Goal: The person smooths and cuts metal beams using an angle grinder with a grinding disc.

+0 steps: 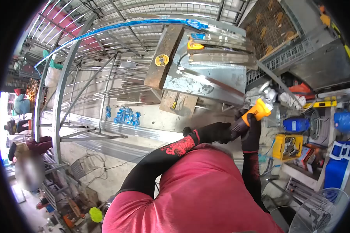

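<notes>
I hold an orange and black angle grinder point(257, 111) in front of my body, its metal head tilted up and to the right. My left hand point(217, 133), in a black glove, is closed at the black rear end of the tool. My right hand point(252, 130), also gloved in black, wraps around the body near the orange part. Ahead of the hands stands a metal-topped table point(217, 83) with long metal bars point(221, 57) on it. A yellow disc point(161, 60) lies on the rusty steel beam point(155, 75) along the table's left side.
To the right are a yellow crate point(287, 146), a blue container point(296, 124) and a fan point(322, 211). Blue plastic scraps point(127, 116) lie on the floor at left, near a metal frame point(62, 89). Other people point(29, 167) are at the far left, with sparks flying near one.
</notes>
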Available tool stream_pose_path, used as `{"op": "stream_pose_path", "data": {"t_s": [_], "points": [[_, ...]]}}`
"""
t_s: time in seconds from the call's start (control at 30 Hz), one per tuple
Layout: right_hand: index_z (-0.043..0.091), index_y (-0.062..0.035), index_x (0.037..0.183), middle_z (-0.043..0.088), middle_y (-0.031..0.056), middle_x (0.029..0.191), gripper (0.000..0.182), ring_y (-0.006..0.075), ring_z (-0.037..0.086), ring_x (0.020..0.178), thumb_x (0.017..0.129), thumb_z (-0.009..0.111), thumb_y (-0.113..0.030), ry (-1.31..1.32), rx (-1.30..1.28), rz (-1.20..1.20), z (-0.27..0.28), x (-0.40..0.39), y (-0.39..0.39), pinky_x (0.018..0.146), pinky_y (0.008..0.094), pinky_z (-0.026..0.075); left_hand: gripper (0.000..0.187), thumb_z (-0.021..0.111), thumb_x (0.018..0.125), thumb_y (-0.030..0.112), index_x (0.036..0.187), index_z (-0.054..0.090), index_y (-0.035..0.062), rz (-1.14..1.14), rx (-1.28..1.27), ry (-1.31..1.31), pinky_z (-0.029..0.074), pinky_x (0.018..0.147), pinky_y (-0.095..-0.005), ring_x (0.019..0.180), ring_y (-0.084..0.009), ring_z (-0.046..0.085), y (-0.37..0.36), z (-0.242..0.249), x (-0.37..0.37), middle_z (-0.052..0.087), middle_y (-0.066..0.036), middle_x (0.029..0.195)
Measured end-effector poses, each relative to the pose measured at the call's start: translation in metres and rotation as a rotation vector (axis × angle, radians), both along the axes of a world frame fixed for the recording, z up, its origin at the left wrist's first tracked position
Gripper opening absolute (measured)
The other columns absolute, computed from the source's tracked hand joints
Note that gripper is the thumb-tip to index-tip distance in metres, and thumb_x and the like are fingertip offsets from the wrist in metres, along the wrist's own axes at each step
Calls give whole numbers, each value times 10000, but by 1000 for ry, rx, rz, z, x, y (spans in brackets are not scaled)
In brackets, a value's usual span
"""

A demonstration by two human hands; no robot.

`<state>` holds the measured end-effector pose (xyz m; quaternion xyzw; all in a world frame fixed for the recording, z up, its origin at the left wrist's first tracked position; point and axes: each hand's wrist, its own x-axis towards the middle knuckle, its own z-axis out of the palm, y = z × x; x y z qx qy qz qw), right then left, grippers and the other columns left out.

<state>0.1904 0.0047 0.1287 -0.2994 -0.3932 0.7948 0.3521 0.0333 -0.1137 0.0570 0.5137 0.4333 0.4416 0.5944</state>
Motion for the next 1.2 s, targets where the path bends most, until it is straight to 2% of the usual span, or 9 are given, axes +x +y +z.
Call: {"op": "stream_pose_path", "data": {"t_s": [0.3,0.63,0.7,0.77,0.83,0.9,0.97,1.07,1.2], "points": [[669,-4,1248,748,93,1111,271,187,727,965,995,677,-99,-60,121,181,9,-72,-26,884,349,603,535,757,1026,337,1459,584,74,86,-205,-300,531,788,-260,908,-79,604,-40,27,-54,671,15,1076],[618,-32,1303,714,58,1042,334,181,717,946,984,682,-109,-57,186,397,20,-118,-25,859,345,592,411,768,995,397,1213,676,62,265,-99,-368,548,804,-317,900,-118,620,-52,18,-74,655,-5,979],[649,-24,1228,714,66,1002,265,180,718,870,996,699,-143,-80,120,467,27,-130,-17,787,335,598,412,753,998,389,1228,711,51,408,-257,57,571,869,-379,941,-186,690,-53,16,-78,722,-70,1009],[670,-26,1162,713,71,966,205,188,722,822,1008,702,-157,-111,6,575,33,-141,-9,730,331,598,445,745,996,421,1247,733,54,419,221,626,577,916,-423,987,-249,729,-44,-12,-84,764,-123,1044],[642,-4,1228,713,90,1012,259,201,732,898,1014,686,-143,-48,114,618,21,-148,5,792,343,604,442,727,999,437,1230,734,60,634,-196,139,580,909,-439,963,-286,730,-43,37,-79,772,-142,1021],[589,17,1320,703,109,1073,343,227,732,981,1020,664,-131,13,177,539,25,-160,4,872,368,606,429,717,999,428,1215,743,58,694,-494,180,582,869,-416,934,-267,732,-46,113,-78,776,-136,1005],[533,22,1399,693,126,1129,419,252,725,1040,1024,646,-126,37,174,614,33,-166,9,937,388,598,395,724,987,385,1194,755,50,665,-402,-38,569,823,-381,893,-218,725,-33,51,-82,781,-100,984],[529,10,1412,695,127,1135,418,266,728,1041,1030,634,-122,12,145,702,33,-167,21,942,393,600,378,735,978,344,1196,752,35,595,-227,354,551,781,-347,870,-164,703,-26,48,-78,769,-37,970],[541,0,1399,699,116,1121,441,231,720,1009,1010,680,-155,9,155,805,27,-176,44,905,356,595,338,725,972,277,1187,742,16,756,-222,-63,544,778,-337,868,-142,677,-16,70,-76,738,-15,943]]}}
